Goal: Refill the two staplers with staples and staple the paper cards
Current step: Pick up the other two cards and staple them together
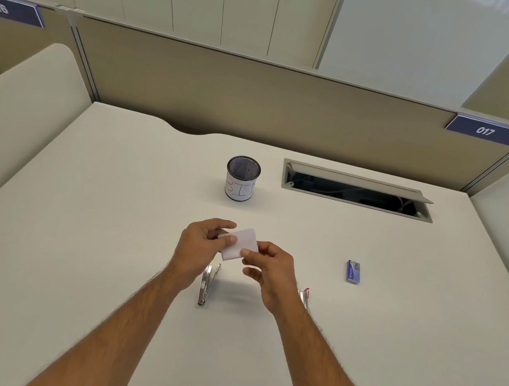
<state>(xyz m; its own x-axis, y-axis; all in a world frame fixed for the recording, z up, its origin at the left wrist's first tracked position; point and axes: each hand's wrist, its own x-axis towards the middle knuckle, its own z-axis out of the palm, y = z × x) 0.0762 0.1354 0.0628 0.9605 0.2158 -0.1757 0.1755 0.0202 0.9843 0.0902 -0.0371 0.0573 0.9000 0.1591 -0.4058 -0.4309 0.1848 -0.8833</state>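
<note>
Both of my hands hold small white paper cards (242, 243) above the middle of the desk. My left hand (203, 247) pinches their left edge and my right hand (271, 270) pinches the lower right corner. Below my left hand a stapler (207, 284) lies on the desk with its metal arm swung open. A second stapler (304, 295) with a pink tip lies to the right, mostly hidden behind my right wrist. A small blue staple box (353, 272) rests on the desk further right.
A mesh cup (242, 178) with a white label marked "BIN" stands at the back centre. An open cable hatch (356, 190) is sunk in the desk at the back right. Padded dividers flank the desk (77, 233) on both sides.
</note>
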